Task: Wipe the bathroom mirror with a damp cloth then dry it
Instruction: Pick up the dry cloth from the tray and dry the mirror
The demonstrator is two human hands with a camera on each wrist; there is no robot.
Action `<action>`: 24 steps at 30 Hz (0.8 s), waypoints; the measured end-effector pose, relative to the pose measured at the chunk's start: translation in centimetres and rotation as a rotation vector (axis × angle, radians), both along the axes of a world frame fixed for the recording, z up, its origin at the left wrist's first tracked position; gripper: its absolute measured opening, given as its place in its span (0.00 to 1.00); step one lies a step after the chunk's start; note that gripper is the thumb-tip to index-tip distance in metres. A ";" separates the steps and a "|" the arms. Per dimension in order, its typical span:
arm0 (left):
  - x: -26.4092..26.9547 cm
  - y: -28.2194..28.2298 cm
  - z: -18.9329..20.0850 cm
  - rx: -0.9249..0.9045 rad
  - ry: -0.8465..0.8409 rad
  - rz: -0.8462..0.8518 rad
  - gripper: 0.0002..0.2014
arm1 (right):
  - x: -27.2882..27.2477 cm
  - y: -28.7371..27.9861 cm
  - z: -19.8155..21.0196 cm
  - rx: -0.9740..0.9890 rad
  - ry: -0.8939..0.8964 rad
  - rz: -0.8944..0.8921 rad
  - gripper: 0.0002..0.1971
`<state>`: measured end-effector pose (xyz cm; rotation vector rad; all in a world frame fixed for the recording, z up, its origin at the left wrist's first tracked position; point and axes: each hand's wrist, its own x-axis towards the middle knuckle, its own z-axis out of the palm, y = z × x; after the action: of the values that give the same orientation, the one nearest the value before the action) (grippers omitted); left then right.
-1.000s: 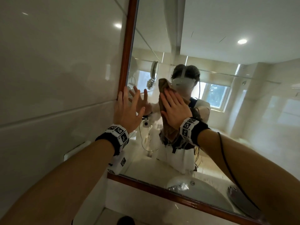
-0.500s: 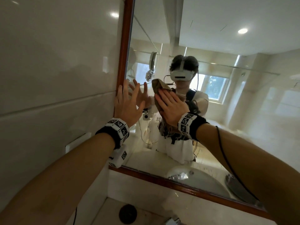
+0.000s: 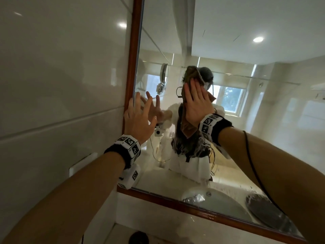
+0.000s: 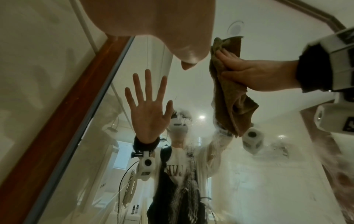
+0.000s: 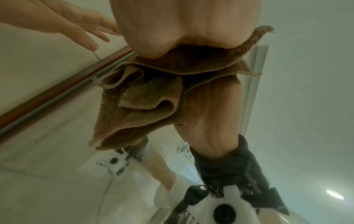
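The mirror (image 3: 263, 131) hangs in a brown wooden frame (image 3: 134, 50) on a pale tiled wall. My left hand (image 3: 139, 117) lies flat on the glass by the frame's left side, fingers spread and straight. My right hand (image 3: 197, 103) presses a folded brown cloth (image 3: 189, 128) flat against the glass at head height, with its fingers straight. The cloth's top corner sticks out above the fingertips and its lower fold hangs below the palm. In the left wrist view the cloth (image 4: 229, 98) hangs crumpled under the right hand (image 4: 254, 72). The right wrist view shows the cloth (image 5: 149, 98) bunched under the palm.
Wet streaks and droplets (image 4: 189, 153) run down the glass below the cloth. The frame's bottom rail (image 3: 193, 206) crosses low, with a sink and counter reflected above it. A glossy tiled wall (image 3: 61, 85) fills the left. A dark round object (image 3: 139, 238) lies below.
My right hand has slid the cloth up the glass and a little to the right. The left hand has stayed flat by the frame.
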<state>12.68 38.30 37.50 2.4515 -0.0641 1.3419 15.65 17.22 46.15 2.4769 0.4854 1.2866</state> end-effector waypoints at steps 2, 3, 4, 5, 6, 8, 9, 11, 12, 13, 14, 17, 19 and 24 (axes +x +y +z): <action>0.2 0.7 -0.3 -0.008 -0.004 0.023 0.35 | 0.2 1.9 0.1 -0.013 0.017 0.014 0.35; 0.2 1.1 -0.5 -0.004 -0.012 0.033 0.34 | 0.3 2.9 -0.1 -0.031 0.023 0.030 0.35; 0.3 1.5 -0.7 0.008 -0.021 0.046 0.34 | 0.4 3.8 -0.4 -0.053 0.031 0.049 0.35; 0.3 1.9 -0.9 0.022 -0.027 0.058 0.34 | 0.7 4.6 -0.9 -0.075 0.043 0.068 0.35; 0.3 2.2 -1.2 0.035 -0.034 0.065 0.34 | 0.9 5.4 -1.7 -0.099 0.062 0.085 0.35; 0.1 2.6 -1.6 0.036 -0.059 0.051 0.33 | 1.3 6.7 -3.9 -0.147 0.114 0.111 0.36; 0.0 2.7 -1.8 0.032 -0.067 0.040 0.32 | 1.3 7.1 -5.2 -0.171 0.139 0.120 0.36; 0.0 2.7 -2.1 0.030 -0.069 0.029 0.32 | 1.1 7.6 -8.2 -0.224 0.175 0.118 0.34; 0.0 2.7 -2.2 0.026 -0.065 0.019 0.32 | 0.9 7.5 -9.7 -0.248 0.186 0.109 0.32; 0.1 2.6 -2.3 0.018 -0.058 0.004 0.32 | 0.7 7.3 -11.2 -0.266 0.193 0.096 0.31; 0.1 2.4 -2.4 0.010 -0.053 -0.013 0.32 | 0.4 7.0 -12.4 -0.274 0.201 0.080 0.31; 0.2 1.8 -2.6 0.024 -0.035 -0.043 0.33 | -0.3 5.2 -14.6 -0.240 0.240 0.036 0.31; 0.1 1.1 -2.5 0.057 -0.006 -0.040 0.34 | -0.5 3.6 -14.6 -0.195 0.230 0.014 0.31; -0.1 -2.1 -2.1 0.061 0.048 -0.091 0.35 | -1.2 -2.6 -11.4 -0.029 0.150 -0.018 0.34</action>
<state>12.61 36.23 35.45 2.4973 -0.2049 1.2593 14.42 14.62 34.70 2.5592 0.5122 1.0834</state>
